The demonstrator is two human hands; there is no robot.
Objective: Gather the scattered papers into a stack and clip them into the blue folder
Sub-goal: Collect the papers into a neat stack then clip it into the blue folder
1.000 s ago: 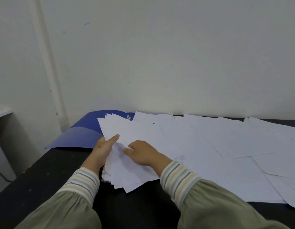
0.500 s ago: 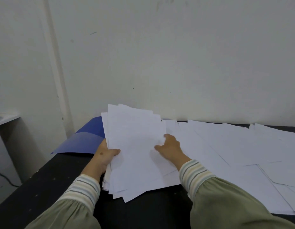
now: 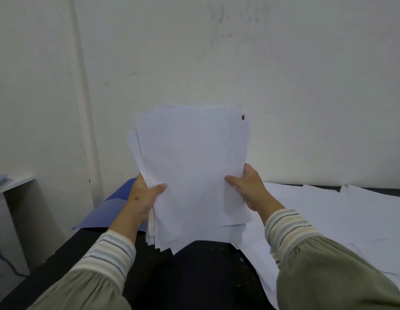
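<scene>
Papers held up off the table, one hand on each side.

Head view: the stack of papers (image 3: 192, 175) stands nearly upright above the black table (image 3: 194, 276), its edges uneven and fanned at the bottom; the sheets in it cannot be counted. The left hand (image 3: 142, 199) grips its left edge, thumb across the front; the right hand (image 3: 250, 189) grips the right edge the same way. Both sleeves are green with striped cuffs. The lifted stack and left hand hide much of the one blue folder (image 3: 109, 211), which lies at the table's far left corner, against the white wall (image 3: 284, 74). To the right, loose sheets (image 3: 328, 213) lie overlapping on the table, too layered to count. A small pale shelf (image 3: 11, 182) sits at far left.
</scene>
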